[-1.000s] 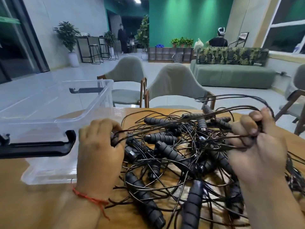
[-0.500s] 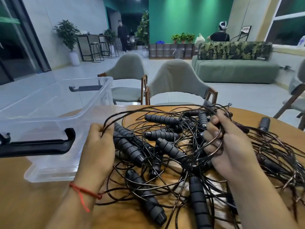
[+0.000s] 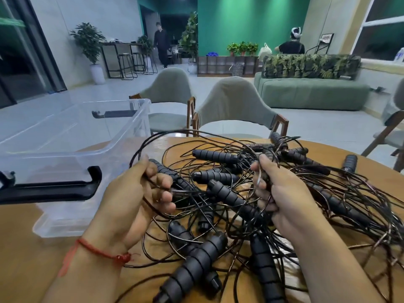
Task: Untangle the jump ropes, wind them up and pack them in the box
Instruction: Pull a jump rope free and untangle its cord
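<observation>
A tangled heap of black jump ropes (image 3: 229,193) with ribbed black handles covers the round wooden table (image 3: 21,270). My left hand (image 3: 135,200) holds thin black cords at the heap's left side, fingers curled round them, and a loop of cord arches up above it. My right hand (image 3: 282,193) grips a bunch of cords and a handle end in the middle of the heap. A clear plastic box (image 3: 72,154) with black latch handles stands open on the table to the left, with nothing visible inside.
Two grey chairs (image 3: 231,106) stand behind the table's far edge, and another chair (image 3: 391,132) is at the right. A green sofa (image 3: 312,90) sits further back. Two people are in the distant room.
My right hand has come down and leftward from its raised pull to the heap's middle. My left hand has turned palm-inward and lifted cords into a loop. The heap has spread rightward.
</observation>
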Demonstrator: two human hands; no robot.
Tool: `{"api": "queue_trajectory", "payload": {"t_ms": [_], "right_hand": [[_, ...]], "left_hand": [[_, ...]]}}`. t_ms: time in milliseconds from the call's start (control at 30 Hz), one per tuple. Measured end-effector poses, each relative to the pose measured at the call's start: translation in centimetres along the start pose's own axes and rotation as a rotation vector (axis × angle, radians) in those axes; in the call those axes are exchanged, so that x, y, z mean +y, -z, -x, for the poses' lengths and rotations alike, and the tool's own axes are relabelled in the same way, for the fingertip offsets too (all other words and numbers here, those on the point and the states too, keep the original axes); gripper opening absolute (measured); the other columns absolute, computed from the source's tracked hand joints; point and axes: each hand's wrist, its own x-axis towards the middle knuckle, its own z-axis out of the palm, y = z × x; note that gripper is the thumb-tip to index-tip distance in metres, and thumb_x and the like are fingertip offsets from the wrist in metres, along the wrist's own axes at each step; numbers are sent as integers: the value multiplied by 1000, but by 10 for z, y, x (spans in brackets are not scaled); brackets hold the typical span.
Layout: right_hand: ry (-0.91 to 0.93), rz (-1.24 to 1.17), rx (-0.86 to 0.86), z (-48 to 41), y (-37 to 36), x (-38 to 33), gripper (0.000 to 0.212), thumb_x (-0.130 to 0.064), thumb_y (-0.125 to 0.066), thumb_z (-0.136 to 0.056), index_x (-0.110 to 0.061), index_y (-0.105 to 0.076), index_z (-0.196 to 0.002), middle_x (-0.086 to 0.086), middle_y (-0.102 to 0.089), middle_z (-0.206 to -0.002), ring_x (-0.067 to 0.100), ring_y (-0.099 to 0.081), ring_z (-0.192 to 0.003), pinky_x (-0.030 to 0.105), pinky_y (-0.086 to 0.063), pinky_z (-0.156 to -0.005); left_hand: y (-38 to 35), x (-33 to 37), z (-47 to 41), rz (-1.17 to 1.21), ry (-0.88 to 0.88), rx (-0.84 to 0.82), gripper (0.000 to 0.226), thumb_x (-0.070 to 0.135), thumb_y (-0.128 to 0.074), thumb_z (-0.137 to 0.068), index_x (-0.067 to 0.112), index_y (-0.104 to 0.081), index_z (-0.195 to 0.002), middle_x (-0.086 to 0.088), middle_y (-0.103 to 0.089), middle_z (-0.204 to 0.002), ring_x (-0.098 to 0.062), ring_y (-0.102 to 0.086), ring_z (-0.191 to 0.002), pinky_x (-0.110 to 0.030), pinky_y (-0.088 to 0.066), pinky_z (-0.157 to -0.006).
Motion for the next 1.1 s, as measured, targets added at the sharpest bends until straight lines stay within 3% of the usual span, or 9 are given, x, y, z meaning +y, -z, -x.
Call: {"api": "queue_trajectory", "payload": {"t_ms": [233,433,500,567,633,700,800,900,1100], "right_hand": [[39,117,35,-2,4,0,49,-59,-61,-101,-21,-59,-132,-1,-59,-87,7,-41,-56,20,-32,-44],[108,329,66,-6,11,-6,38,-64,-56,-101,-38,-57,-129,-8,-74,-115,18,-73,-100,48,-60,-92],[97,394,44,-6,15,-6,35,-52,-60,-104,-34,-54,-133,-5,-78,-107,18,-76,-90,45,-64,-84],[67,390,6,-5,18,-5,39,-28,-61,-107,-33,-46,-143,2,-79,-100,18,-72,-72,30,-59,-58],[74,427,-34,-4,18,-4,39,-15,-56,-108,-32,-47,-142,3,-77,-86,18,-67,-61,25,-48,-46],[118,523,-33,-5,17,-3,35,-20,-51,-110,-37,-50,-141,-1,-73,-76,16,-64,-56,28,-44,-48],[212,645,26,-4,9,-10,23,-33,-45,-112,-41,-57,-130,-2,-68,-73,12,-58,-55,32,-43,-54],[387,747,76,-9,-8,-31,25,-37,-40,-114,-33,-65,-115,3,-70,-80,3,-54,-54,33,-41,-60],[584,418,42,-62,-54,-90,26,-27,-43,-115,-27,-67,-124,2,-68,-75,4,-45,-47,23,-37,-51]], "left_hand": [[-9,-5,2,99,-222,-44,30,31,-44,-111,15,-62,-93,-11,-69,-81,-26,-73,-87,-39,-65,-71],[-12,-7,0,155,-240,-40,30,31,-41,-113,15,-60,-95,-8,-62,-75,-25,-72,-88,-48,-63,-85],[-10,-8,-2,134,-253,0,31,33,-40,-114,17,-57,-93,-3,-53,-69,-20,-64,-74,-45,-59,-83],[-10,-9,-4,110,-264,18,32,33,-40,-114,18,-56,-90,1,-40,-64,-15,-47,-59,-38,-55,-80],[-9,-8,-4,107,-259,12,33,33,-41,-114,18,-55,-88,3,-29,-62,-12,-30,-51,-28,-52,-62],[-8,-5,-3,110,-242,4,31,34,-43,-112,19,-55,-88,4,-25,-62,-9,-22,-48,-20,-34,-42],[-7,-1,-1,47,-255,17,32,35,-44,-113,20,-56,-88,6,-24,-61,-7,-18,-46,-19,-16,-36],[-7,1,1,30,-274,25,33,40,-43,-112,20,-56,-88,7,-23,-59,-6,-16,-44,-18,-12,-38],[-4,0,1,45,-262,43,32,35,-45,-113,22,-54,-85,7,-24,-59,-7,-16,-44,-20,-10,-41]]}}
